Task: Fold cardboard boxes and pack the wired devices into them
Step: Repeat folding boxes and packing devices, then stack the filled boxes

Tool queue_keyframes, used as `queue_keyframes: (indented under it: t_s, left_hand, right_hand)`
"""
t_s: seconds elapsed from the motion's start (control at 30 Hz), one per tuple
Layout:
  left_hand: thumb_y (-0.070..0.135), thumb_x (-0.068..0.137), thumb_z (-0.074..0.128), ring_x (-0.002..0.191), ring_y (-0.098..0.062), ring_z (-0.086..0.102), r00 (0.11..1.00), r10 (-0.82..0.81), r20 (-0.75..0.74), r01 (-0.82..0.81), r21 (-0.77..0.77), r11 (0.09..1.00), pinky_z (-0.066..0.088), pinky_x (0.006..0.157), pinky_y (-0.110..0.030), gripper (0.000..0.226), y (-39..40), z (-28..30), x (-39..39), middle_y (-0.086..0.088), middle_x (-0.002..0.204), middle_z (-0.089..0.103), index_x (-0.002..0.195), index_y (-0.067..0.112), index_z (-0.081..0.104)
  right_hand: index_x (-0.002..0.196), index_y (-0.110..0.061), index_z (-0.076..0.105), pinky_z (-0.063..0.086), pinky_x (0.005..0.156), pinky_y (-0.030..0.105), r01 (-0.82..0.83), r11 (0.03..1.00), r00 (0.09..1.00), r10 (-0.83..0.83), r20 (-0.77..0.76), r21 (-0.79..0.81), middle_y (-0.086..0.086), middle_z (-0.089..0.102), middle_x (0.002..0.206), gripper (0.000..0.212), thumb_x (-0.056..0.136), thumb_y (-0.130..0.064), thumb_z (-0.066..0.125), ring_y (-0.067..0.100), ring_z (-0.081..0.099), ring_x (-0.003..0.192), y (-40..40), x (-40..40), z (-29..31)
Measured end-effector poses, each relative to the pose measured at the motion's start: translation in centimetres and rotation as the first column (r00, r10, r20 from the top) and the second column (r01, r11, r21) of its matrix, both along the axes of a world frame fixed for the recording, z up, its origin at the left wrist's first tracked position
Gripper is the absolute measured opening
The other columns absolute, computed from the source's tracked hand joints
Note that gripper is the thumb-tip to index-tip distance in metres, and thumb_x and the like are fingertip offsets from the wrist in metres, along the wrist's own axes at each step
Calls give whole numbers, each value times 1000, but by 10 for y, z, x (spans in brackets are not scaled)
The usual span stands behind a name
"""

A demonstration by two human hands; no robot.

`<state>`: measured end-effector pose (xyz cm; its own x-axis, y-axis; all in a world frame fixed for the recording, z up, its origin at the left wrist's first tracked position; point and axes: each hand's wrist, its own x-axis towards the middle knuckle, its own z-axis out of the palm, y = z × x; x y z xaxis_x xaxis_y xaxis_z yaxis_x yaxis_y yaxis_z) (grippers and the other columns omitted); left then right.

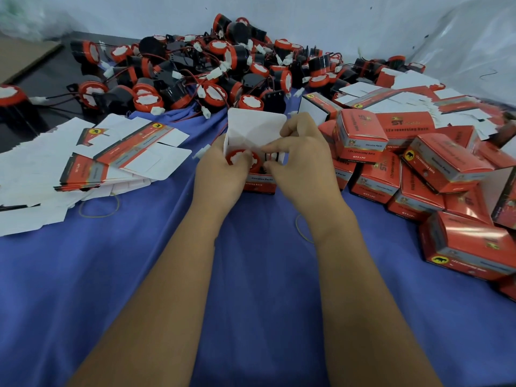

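Both hands meet over an open red carton (259, 183) standing on the blue cloth (251, 275) just above the centre of the view. Curled round the carton's left wall, the left hand (220, 174) has its fingers wrapped against a red-and-white horn (240, 157) sitting inside the box. From the right, the right hand (301, 160) pinches the white top flap (255, 129), thumb and forefinger closed on its edge while the flap stands raised behind the horn.

At 12 o'clock a loose heap of horns (212, 71), black bodies with red rims, white connectors and thin red-and-black wires, lies against a pale wall (307, 15). At 9 o'clock flat, unfolded carton blanks (92, 160) are fanned in a stack, white inner faces mostly up. At 3 o'clock closed, finished boxes (435, 169) are piled, tilted at many angles, with more flat blanks (396, 93) behind them at 2 o'clock. A yellow rubber band (97, 208) lies on the cloth at 8 o'clock; another one (303, 230) shows beside the right wrist. The cloth covers a dark tabletop (42, 76), bare at 10 o'clock. Clear plastic sheeting (474, 40) hangs at 1 o'clock.
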<state>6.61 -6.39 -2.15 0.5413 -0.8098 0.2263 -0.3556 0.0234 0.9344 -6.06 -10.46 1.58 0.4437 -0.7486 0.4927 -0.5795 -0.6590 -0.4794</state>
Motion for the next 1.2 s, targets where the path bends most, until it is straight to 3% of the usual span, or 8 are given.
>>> queue_keyframes:
  t_s: [0.2,0.37,0.47,0.6,0.7,0.8,0.9,1.2]
  left_hand:
    - [25,96,54,89,7,61,1000,-23,-12,23,-10,1000,49,75,-12,19,-1,-1,-2,24,94,63,110,38,56]
    - [35,105,33,82,-5,71,973,-96,-212,85,-62,994,56,67,-20,39,-1,3,3,5,91,77,106,20,69]
    - [12,104,38,63,14,60,988,-89,-130,93,28,995,44,54,-5,24,0,4,5,14,84,69,113,16,60]
    - [6,96,53,80,13,59,996,-64,-56,61,-57,997,45,67,-7,28,5,2,6,17,101,64,112,27,59]
    - [-1,87,61,71,2,58,999,41,2,-40,-130,991,50,65,-17,31,9,3,7,16,89,66,92,29,65]
    - [-11,84,48,87,-2,65,996,16,-92,-24,-82,996,54,66,-15,40,13,6,6,7,109,70,93,20,72]
    - [-6,92,42,87,3,66,964,-90,-251,65,-104,992,55,67,-19,38,15,12,12,-2,121,67,105,9,73]
    - [10,90,68,141,-13,32,905,-202,373,183,88,979,22,113,-18,50,15,2,18,9,147,48,138,18,57]
  right_hand:
    - [113,-11,72,48,90,34,-32,999,999,31,-38,-7,4,66,113,33,86,4,59,21,58,105,9,10,-2]
    - [115,-21,58,51,92,45,-70,921,965,-34,259,384,4,73,97,17,99,-21,52,21,65,93,6,5,-8]
    - [105,-26,48,53,83,30,-78,909,929,-83,361,409,4,68,111,24,94,-9,60,14,63,97,1,8,-14]
    - [145,-22,34,41,104,30,-24,954,909,-104,404,300,3,41,136,75,84,-1,71,19,45,123,-1,9,-16]
    - [117,-17,66,50,90,22,-133,938,949,28,313,320,-5,61,115,42,87,11,53,9,55,104,-3,2,-15]
    - [108,-3,73,45,81,2,-180,878,938,18,345,444,3,66,116,54,80,24,35,9,55,110,-4,-5,-15]
    - [105,-6,75,45,94,12,-335,761,865,15,502,555,0,68,120,33,87,7,50,5,54,123,-8,-14,-12]
    - [131,-15,62,31,106,11,-242,883,953,138,270,402,-4,55,142,48,85,-12,75,1,36,138,-17,-16,-29]
